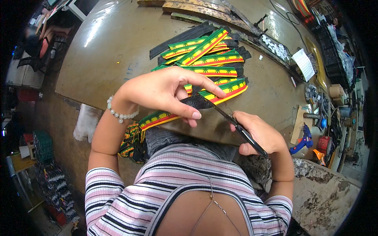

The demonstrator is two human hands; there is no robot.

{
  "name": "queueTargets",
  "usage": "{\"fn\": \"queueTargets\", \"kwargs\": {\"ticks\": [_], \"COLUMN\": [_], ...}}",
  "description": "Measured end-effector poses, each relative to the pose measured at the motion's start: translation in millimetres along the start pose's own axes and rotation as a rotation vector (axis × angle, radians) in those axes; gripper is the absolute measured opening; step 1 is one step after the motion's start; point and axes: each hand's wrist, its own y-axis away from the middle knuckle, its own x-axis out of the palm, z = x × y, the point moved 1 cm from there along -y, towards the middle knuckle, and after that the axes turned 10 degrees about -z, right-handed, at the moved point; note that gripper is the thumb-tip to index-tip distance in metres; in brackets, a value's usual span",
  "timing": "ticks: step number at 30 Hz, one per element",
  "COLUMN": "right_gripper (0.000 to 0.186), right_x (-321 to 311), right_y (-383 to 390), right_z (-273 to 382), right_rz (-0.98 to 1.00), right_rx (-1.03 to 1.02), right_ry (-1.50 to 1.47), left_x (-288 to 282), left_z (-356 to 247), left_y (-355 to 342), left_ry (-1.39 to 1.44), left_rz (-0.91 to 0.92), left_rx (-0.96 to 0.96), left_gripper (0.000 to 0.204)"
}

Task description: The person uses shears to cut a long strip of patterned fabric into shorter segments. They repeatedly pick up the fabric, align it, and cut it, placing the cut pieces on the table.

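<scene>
My left hand (159,90), with a pale beaded bracelet at its wrist, pinches a black woven strap end (195,102) between thumb and fingers. A green, yellow and red patterned strap (157,119) runs from under that hand toward my lap. My right hand (264,131) is closed around black scissors (250,138). Their narrow tip reaches the black strap end beside my left fingertips; whether the blades are apart I cannot tell. Just beyond my hands lies a loose pile of similar patterned straps (212,61) with black ends.
More patterned strap (132,143) hangs at the table's near edge, left of my lap. Wooden boards (201,10) lie along the far side. To the right are a blue glue gun (302,139), a white paper sheet (303,65) and a black crate (328,51). Another person sits far left.
</scene>
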Motion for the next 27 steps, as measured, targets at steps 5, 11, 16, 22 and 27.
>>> {"fn": "queueTargets", "kwargs": {"ticks": [5,11,16,22,27], "right_gripper": [0.061,0.053,0.05,0.043,0.047], "right_x": [-1.2,6.9,7.3,52.7,87.7], "right_y": [-1.1,3.1,12.9,4.7,-41.8], "right_z": [6.1,10.3,-6.4,-17.3,6.2], "right_rz": [-0.099,-0.171,-0.29,-0.398,-0.468], "right_rx": [0.044,0.193,-0.058,0.112,0.103], "right_ry": [0.023,-0.011,0.005,-0.779,-0.856], "left_x": [-3.3,0.3,0.0,4.0,41.6], "left_z": [4.2,4.8,2.9,6.2,1.1], "left_y": [0.3,0.4,2.0,-10.8,-18.6], "left_ry": [-0.106,-0.104,-0.083,-0.213,-0.362], "left_rz": [-0.011,-0.055,-0.155,-0.401,-0.599], "left_rx": [0.025,0.072,0.169,0.225,0.567], "left_gripper": [0.051,0.051,0.05,0.057,0.053]}}
